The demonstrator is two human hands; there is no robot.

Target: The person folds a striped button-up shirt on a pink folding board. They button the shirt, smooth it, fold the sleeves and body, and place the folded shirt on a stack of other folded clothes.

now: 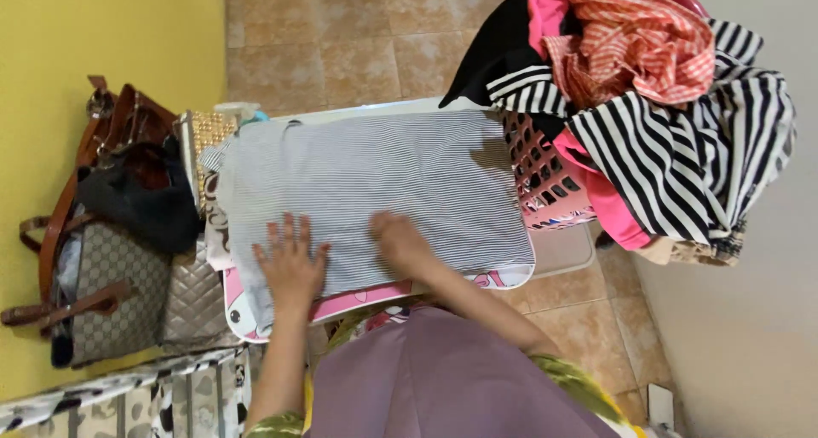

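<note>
**Both hands pressed flat on a striped garment on the ironing board**

A grey garment with fine stripes (pixel 383 191) lies spread over the ironing board (pixel 477 278), covering most of its top; only the board's near edge, pink and white with a cartoon print, shows below the cloth. The left hand (pixel 292 263) rests palm down on the near left part of the garment, fingers spread wide and holding nothing. The right hand (pixel 400 238) lies on the cloth just beside it, towards the middle of the board; its fingers look curled or bunched, pressing on the fabric, and whether it pinches any cloth cannot be told.

At the far right end of the board stands a pink plastic laundry basket (pixel 545 182) with a lattice wall, touching the garment's edge. It is heaped with clothes: a black and white wide-striped piece (pixel 682 148) hanging over the side, a red and white checked cloth (pixel 639 46) on top, and a bright pink item (pixel 596 191) below

To the left, against the yellow wall (pixel 102 29), stand several handbags: a brown leather one (pixel 111 123), a patterned tote with brown straps (pixel 111 293) and a quilted metallic bag (pixel 192 302). The floor is tan tile (pixel 341 37)
</note>
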